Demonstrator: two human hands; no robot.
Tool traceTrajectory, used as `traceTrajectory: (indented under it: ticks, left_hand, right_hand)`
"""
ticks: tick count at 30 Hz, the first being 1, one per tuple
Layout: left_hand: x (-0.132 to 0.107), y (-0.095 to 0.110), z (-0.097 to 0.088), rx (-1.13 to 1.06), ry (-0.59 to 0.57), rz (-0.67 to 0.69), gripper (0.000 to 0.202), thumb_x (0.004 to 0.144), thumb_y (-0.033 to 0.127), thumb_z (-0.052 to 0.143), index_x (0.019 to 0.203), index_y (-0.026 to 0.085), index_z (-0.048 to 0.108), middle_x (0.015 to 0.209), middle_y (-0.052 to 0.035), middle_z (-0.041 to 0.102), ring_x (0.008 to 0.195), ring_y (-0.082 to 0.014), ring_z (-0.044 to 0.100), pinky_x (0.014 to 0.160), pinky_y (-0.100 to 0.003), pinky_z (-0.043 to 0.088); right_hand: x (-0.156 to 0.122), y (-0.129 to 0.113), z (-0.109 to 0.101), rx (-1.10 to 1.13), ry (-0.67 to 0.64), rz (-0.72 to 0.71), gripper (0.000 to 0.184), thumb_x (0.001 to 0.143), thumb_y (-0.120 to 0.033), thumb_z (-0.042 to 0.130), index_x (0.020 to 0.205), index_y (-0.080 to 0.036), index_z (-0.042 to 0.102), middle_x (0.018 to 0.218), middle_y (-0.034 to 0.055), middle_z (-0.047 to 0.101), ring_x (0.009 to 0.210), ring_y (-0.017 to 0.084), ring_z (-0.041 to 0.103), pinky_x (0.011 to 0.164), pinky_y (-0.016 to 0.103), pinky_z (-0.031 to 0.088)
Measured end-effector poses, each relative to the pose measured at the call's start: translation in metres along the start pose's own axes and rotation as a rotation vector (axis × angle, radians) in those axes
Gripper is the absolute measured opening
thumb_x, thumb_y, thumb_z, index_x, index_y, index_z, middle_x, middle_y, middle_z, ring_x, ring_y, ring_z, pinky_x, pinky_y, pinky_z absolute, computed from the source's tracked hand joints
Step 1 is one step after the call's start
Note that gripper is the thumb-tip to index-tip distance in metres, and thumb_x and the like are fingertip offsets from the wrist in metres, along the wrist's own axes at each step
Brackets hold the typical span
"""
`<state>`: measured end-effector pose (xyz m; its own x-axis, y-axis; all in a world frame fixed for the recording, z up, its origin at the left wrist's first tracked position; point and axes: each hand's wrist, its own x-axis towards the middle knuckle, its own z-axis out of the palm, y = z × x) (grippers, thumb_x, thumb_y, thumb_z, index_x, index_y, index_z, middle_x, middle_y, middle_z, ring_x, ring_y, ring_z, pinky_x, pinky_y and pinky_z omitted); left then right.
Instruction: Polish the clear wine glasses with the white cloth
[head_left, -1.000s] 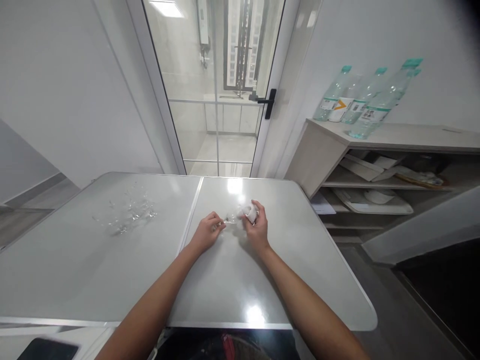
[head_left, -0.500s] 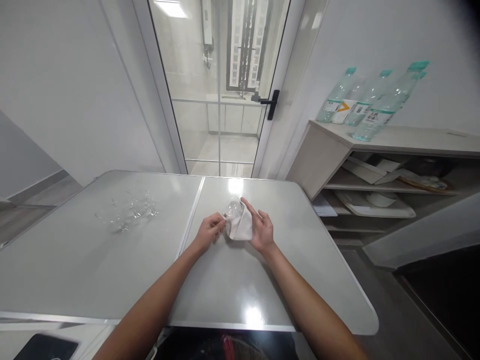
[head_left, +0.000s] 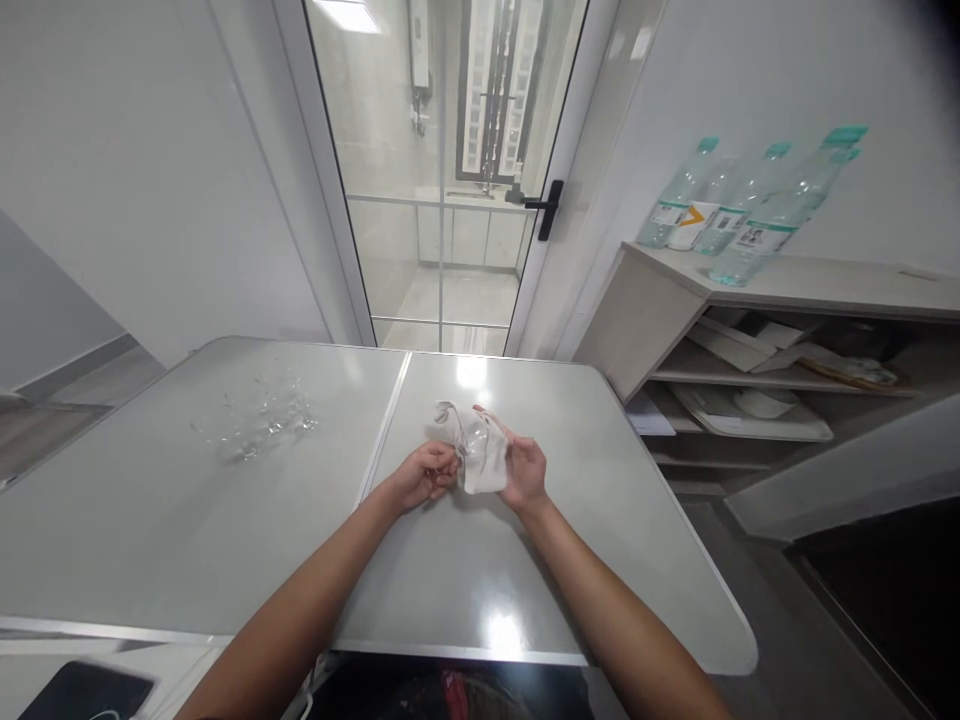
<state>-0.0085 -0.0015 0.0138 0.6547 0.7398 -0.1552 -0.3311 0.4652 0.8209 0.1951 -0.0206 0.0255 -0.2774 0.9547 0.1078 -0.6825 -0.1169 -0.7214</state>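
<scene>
My left hand is closed, pinching a pair of clear safety glasses just above the grey table. One temple arm of the glasses sticks up toward the door. My right hand holds a small white cloth against the lens, thumb and fingers wrapped round it. Both hands meet over the table's right half, close to its centre seam.
Several more clear glasses lie in a pile on the left half of the table. A wooden shelf unit at the right carries water bottles and papers. A glass door stands behind. A dark phone lies at the bottom left.
The glasses have been lifted and turned so a temple arm points up. The cloth went from bunched in my right hand to spread out, and now wraps the lens. Both hands drew slightly nearer.
</scene>
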Motion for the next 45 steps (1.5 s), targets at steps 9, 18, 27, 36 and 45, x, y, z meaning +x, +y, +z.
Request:
traceTrajectory:
  ticks: [9, 18, 27, 36, 45]
  left_hand:
    - [-0.001, 0.007, -0.005, -0.013, -0.024, -0.017, 0.037, 0.085, 0.041, 0.075, 0.07, 0.014, 0.056, 0.058, 0.0041, 0.036, 0.047, -0.0067, 0.031, 0.033, -0.016, 0.032]
    - [-0.005, 0.012, 0.003, -0.156, -0.088, -0.23, 0.029, 0.083, 0.029, 0.075, 0.072, 0.013, 0.054, 0.074, 0.0019, 0.036, 0.052, -0.0039, 0.027, 0.032, -0.014, 0.017]
    - [-0.004, 0.011, 0.0, -0.194, -0.054, -0.243, 0.033, 0.087, 0.033, 0.074, 0.073, 0.012, 0.054, 0.071, 0.0033, 0.035, 0.05, -0.0025, 0.025, 0.033, -0.013, 0.017]
    - [-0.004, 0.013, -0.009, -0.287, -0.123, -0.453, 0.029, 0.088, 0.028, 0.073, 0.074, 0.012, 0.053, 0.072, 0.0026, 0.036, 0.048, -0.0024, 0.026, 0.032, -0.01, 0.007]
    - [0.002, -0.007, 0.015, 0.449, 0.166, 0.158, 0.041, 0.09, 0.047, 0.071, 0.067, 0.017, 0.055, 0.062, 0.0009, 0.045, 0.051, -0.0104, 0.043, 0.045, -0.022, 0.038]
  right_hand:
    - [0.01, 0.005, -0.01, -0.127, 0.015, -0.024, 0.082, 0.07, -0.021, 0.089, 0.146, -0.028, 0.058, 0.141, 0.0044, 0.066, 0.117, 0.023, 0.067, 0.097, 0.03, 0.055]
    - [0.004, 0.012, -0.007, -0.14, 0.029, -0.128, 0.082, 0.059, -0.048, 0.099, 0.13, -0.025, 0.067, 0.12, 0.0067, 0.071, 0.101, 0.023, 0.069, 0.088, 0.03, 0.058]
    - [0.004, 0.006, -0.003, -0.108, 0.017, -0.095, 0.099, 0.062, -0.04, 0.1, 0.148, -0.029, 0.053, 0.124, 0.0056, 0.071, 0.098, 0.021, 0.07, 0.081, 0.028, 0.059]
    - [0.004, 0.015, -0.004, -0.14, 0.007, -0.128, 0.092, 0.05, -0.056, 0.101, 0.128, -0.025, 0.064, 0.109, 0.0063, 0.073, 0.09, 0.023, 0.069, 0.077, 0.032, 0.058]
    - [0.009, 0.019, -0.001, -0.026, 0.126, -0.108, 0.065, 0.065, -0.034, 0.095, 0.12, -0.027, 0.063, 0.102, 0.0009, 0.072, 0.086, 0.019, 0.069, 0.079, 0.03, 0.058]
